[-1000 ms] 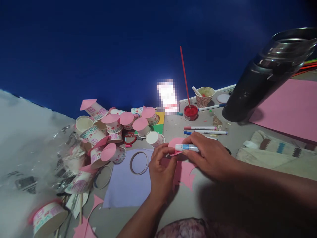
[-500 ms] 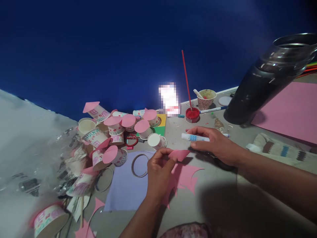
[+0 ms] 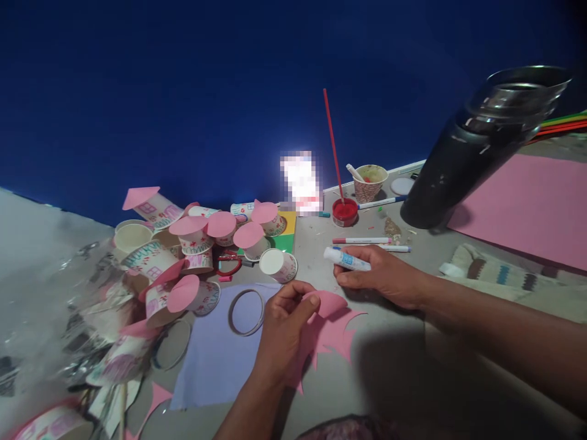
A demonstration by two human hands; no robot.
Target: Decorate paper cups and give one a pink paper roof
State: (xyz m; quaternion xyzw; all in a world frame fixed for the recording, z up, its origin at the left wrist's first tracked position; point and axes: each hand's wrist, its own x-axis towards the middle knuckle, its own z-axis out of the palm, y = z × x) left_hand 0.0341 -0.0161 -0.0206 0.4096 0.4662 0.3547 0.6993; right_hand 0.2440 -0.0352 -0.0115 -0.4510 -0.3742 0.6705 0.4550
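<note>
My left hand (image 3: 282, 333) pinches the edge of a small curved pink paper piece (image 3: 332, 301) between thumb and fingers. Below it, jagged pink paper offcuts (image 3: 329, 335) lie on the table. In my right hand (image 3: 389, 275) is a white glue tube (image 3: 352, 261) with a blue label, its white end pointing left, apart from the paper. Beyond my left hand, a white paper cup (image 3: 280, 266) lies tilted. Several decorated cups with pink paper tops (image 3: 189, 235) are heaped on the left.
A purple sheet (image 3: 206, 366) bears a tape ring (image 3: 230, 311). At the back are a red paint pot (image 3: 345, 214) with a stick in it, a patterned cup (image 3: 369, 186) and marker pens (image 3: 367, 241). A dark flask (image 3: 468, 153), pink sheet (image 3: 532, 208) and cloth (image 3: 490, 275) occupy the right.
The view has swung a little right. The pink piece has tilted and shows more of its face. My right hand has lowered slightly with the glue tube, whose white end now slants upward.
</note>
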